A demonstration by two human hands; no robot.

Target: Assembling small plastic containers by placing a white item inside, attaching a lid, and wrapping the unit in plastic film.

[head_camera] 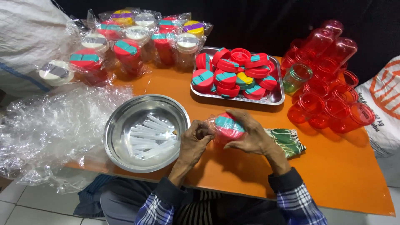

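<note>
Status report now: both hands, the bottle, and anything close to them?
Both hands grip wrapped red bottle. Steel bowl left, patterned cloth right. Nothing blocking.

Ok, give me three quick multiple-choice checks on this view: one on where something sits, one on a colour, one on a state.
1. Where does the round steel bowl with white plastic straws sit?
A. Beside the left hand
B. On the rectangular tray
C. Among the red cups

2. What colour is the tabletop?
A. Blue
B. Orange
C. White

3. What state is the red bottle with a teal lid between the hands in?
A. Bare, lying on the floor
B. Lidless, stacked with cups
C. Held in both hands, partly in clear plastic wrap

Answers:
1 A: the bowl lies next to the left hand, apart from the steel tray of lids and the empty red cups.
2 B: the bare surface shows orange.
3 C: the left hand and the right hand both grip it, with shiny film over it.
</note>
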